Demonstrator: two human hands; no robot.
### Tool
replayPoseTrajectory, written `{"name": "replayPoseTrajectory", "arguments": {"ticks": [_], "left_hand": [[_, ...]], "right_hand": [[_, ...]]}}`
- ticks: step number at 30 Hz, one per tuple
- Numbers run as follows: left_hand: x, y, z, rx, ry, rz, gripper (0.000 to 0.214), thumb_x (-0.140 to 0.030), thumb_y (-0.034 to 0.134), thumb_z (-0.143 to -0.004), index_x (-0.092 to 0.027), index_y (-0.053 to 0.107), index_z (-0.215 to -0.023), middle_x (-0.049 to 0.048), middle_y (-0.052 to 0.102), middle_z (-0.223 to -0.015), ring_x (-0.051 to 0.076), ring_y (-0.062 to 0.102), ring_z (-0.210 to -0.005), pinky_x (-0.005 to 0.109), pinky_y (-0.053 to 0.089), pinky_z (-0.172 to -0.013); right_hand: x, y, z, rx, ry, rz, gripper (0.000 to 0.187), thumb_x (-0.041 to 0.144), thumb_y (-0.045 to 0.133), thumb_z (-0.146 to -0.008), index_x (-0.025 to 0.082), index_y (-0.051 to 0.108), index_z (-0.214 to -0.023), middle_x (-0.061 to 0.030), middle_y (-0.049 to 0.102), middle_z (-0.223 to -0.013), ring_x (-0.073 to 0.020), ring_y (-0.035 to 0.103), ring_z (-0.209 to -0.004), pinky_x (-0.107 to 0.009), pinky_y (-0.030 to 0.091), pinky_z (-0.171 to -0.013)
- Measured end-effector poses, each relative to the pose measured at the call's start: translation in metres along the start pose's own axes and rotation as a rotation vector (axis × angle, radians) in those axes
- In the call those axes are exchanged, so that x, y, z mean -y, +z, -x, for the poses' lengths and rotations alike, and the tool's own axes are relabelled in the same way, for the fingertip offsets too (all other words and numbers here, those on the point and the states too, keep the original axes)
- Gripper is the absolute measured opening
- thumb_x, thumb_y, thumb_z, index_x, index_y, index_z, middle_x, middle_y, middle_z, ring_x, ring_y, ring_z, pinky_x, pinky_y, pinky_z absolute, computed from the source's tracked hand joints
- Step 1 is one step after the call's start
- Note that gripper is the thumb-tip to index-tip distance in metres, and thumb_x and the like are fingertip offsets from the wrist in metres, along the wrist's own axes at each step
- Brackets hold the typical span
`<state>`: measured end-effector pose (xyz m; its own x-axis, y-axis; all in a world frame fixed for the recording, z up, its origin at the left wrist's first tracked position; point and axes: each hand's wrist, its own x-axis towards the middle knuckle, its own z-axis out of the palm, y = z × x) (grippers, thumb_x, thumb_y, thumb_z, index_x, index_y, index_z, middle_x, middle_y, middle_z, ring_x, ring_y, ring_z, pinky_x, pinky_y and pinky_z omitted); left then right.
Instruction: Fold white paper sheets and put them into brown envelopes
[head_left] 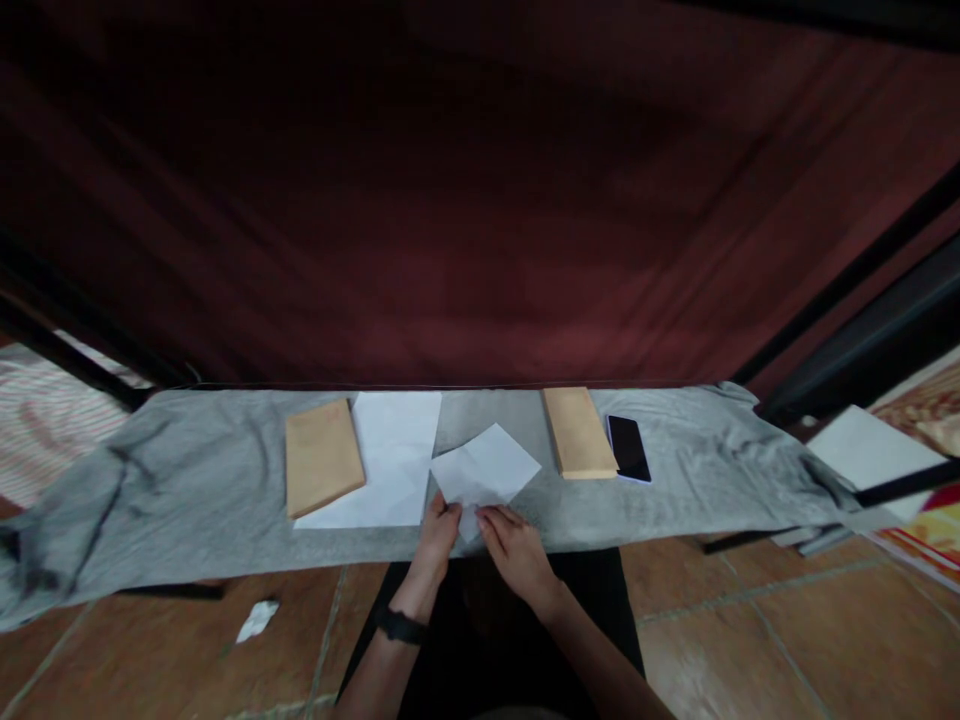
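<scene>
Over tile flr: gry cloth, ppr

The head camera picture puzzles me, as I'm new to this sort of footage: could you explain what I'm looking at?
There is no machine here, just a person's bare left hand and right hand. The single picture comes from a camera worn on the head, looking forward and down, so the forearms enter from the bottom. A grey cloth covers the narrow surface. On its left, a brown packet lies partly over a large white sheet. On the right are another brown packet and, beside it, a phone. Between them, both hands hold a smaller white paper at its near end.
</scene>
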<state>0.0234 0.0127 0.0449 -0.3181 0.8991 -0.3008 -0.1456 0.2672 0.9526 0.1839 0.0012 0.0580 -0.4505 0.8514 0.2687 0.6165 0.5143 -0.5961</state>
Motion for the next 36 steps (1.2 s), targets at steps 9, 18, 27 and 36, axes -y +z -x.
{"name": "replayPoseTrajectory", "arguments": {"ticks": [9, 18, 27, 36], "left_hand": [[-0.021, -0.016, -0.032, 0.172, 0.05, -0.127, 0.037, -0.021, 0.057, -0.059, -0.015, 0.074, -0.091, 0.0062, 0.076, -0.079, 0.028, 0.071, -0.085, 0.039, 0.057, -0.076], [-0.017, -0.015, -0.028, 0.176, 0.022, -0.163, 0.036, -0.02, 0.056, -0.061, -0.016, 0.075, -0.092, 0.0077, 0.075, -0.078, 0.026, 0.07, -0.078, 0.038, 0.057, -0.072], [-0.01, -0.023, -0.008, 0.059, -0.014, -0.144, 0.035, -0.021, 0.06, -0.063, -0.019, 0.072, -0.096, 0.002, 0.073, -0.072, 0.023, 0.069, -0.074, 0.029, 0.053, -0.06], [0.009, 0.008, 0.034, -0.049, -0.166, 0.313, 0.045, -0.031, 0.074, -0.068, -0.018, 0.063, -0.11, 0.0123, 0.074, -0.112, 0.027, 0.072, -0.096, 0.036, 0.059, -0.074]], "right_hand": [[-0.051, 0.005, -0.029, -0.124, 0.041, 0.196, 0.044, 0.028, 0.041, -0.102, 0.018, 0.052, -0.143, -0.0109, 0.051, -0.149, -0.0244, 0.045, -0.139, -0.045, 0.038, -0.116], [-0.077, 0.019, -0.02, -0.125, 0.023, 0.385, 0.051, 0.032, 0.05, -0.101, 0.019, 0.043, -0.15, -0.0137, 0.046, -0.152, -0.0275, 0.041, -0.142, -0.05, 0.033, -0.117], [-0.096, 0.001, 0.002, -0.202, 0.141, 0.328, 0.048, 0.027, 0.042, -0.101, 0.015, 0.046, -0.147, -0.0149, 0.048, -0.151, -0.0287, 0.041, -0.142, -0.052, 0.039, -0.114], [-0.049, 0.017, 0.022, -0.159, -0.044, 0.027, 0.055, 0.014, 0.044, -0.094, 0.026, 0.046, -0.148, -0.0067, 0.046, -0.153, -0.024, 0.04, -0.143, -0.052, 0.039, -0.116]]}}
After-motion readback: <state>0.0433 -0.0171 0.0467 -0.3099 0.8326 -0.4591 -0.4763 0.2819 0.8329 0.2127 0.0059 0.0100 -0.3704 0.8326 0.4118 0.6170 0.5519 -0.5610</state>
